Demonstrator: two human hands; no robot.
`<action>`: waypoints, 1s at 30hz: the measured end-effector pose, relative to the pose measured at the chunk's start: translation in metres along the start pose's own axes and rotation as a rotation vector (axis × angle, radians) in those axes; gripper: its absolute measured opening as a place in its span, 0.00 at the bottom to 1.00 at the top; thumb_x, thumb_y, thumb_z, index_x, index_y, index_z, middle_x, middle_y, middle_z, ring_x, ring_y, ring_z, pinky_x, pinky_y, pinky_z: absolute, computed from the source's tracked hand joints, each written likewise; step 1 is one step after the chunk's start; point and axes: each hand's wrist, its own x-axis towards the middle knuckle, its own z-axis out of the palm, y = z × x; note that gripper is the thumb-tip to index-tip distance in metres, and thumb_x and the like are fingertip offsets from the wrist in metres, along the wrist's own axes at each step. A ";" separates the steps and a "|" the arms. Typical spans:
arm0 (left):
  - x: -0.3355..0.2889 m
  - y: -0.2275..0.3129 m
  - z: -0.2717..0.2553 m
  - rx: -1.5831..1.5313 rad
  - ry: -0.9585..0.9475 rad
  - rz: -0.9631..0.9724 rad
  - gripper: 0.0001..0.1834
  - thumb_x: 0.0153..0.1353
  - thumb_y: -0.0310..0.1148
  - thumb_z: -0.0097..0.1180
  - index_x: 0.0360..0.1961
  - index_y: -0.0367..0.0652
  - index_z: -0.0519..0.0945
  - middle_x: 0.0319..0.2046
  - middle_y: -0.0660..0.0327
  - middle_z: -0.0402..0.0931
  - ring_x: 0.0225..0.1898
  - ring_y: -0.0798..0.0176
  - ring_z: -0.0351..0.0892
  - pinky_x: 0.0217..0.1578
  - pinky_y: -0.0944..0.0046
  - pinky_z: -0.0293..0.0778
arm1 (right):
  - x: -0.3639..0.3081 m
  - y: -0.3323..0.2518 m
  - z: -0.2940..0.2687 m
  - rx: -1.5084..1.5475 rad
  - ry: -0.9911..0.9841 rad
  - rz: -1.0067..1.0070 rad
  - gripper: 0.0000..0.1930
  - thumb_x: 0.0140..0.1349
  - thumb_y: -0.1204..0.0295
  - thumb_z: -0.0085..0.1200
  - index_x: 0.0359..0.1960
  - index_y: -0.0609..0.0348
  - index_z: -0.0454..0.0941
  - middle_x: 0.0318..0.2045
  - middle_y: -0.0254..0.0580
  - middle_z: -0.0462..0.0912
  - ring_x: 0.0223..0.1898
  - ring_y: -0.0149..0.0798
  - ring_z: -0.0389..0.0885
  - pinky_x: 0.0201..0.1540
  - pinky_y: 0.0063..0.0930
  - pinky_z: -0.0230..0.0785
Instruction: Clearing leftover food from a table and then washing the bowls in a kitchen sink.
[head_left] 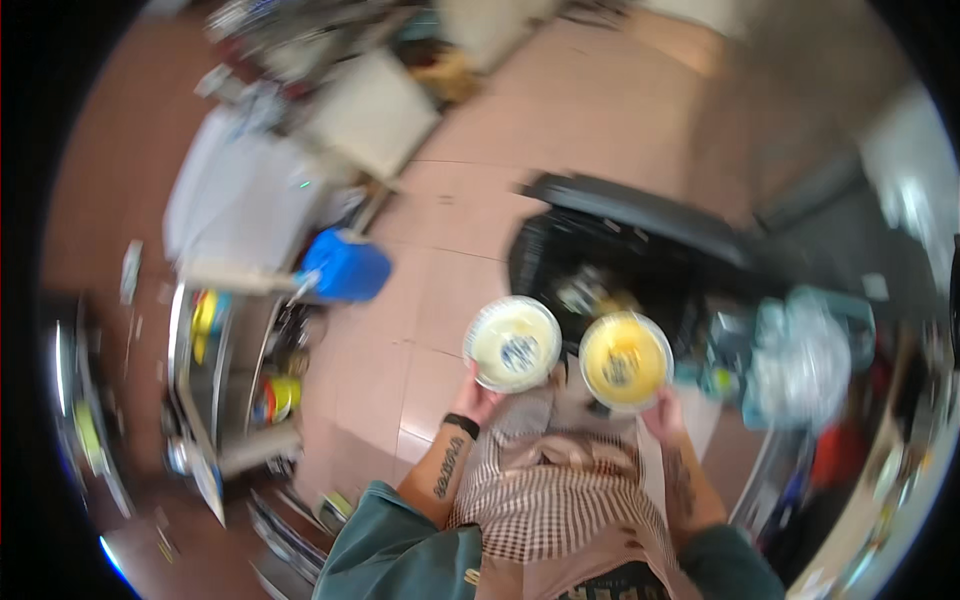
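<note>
Clasping the near side, left grip (478, 396) holds cream bowl (515, 343), right grip (664, 416) yellow bowl (628, 360).

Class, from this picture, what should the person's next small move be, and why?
Perhaps the right hand should tip its yellowish bowl toward the black bin: it stands open just ahead, with blurred contents inside, and yellow residue seems to line the bowl. The left hand holds a paler bowl.

Likely kitchen: bowls (516, 345), checked apron (545, 505), black bin (540, 255), tiled floor (450, 285).
</note>
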 end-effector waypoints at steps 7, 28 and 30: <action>-0.133 0.035 -0.097 -0.219 -0.032 0.358 0.33 0.75 0.53 0.42 0.73 0.44 0.58 0.70 0.53 0.64 0.69 0.49 0.66 0.66 0.43 0.67 | 0.015 0.090 0.109 -0.190 -0.139 0.220 0.27 0.53 0.71 0.50 0.59 0.59 0.73 0.58 0.45 0.80 0.59 0.48 0.78 0.61 0.48 0.71; -0.438 0.391 -0.491 -0.623 0.491 1.192 0.32 0.75 0.52 0.44 0.71 0.45 0.60 0.68 0.57 0.67 0.67 0.56 0.68 0.66 0.48 0.66 | 0.119 0.700 0.714 -0.845 -0.629 0.564 0.24 0.60 0.68 0.47 0.60 0.59 0.70 0.55 0.39 0.80 0.58 0.42 0.78 0.61 0.43 0.71; -0.442 0.426 -0.517 -0.760 0.622 1.198 0.32 0.74 0.54 0.45 0.70 0.45 0.61 0.66 0.56 0.68 0.65 0.55 0.70 0.65 0.49 0.68 | 0.137 0.776 0.765 -0.873 -0.710 0.600 0.25 0.60 0.68 0.48 0.61 0.59 0.70 0.55 0.40 0.80 0.58 0.42 0.78 0.60 0.43 0.72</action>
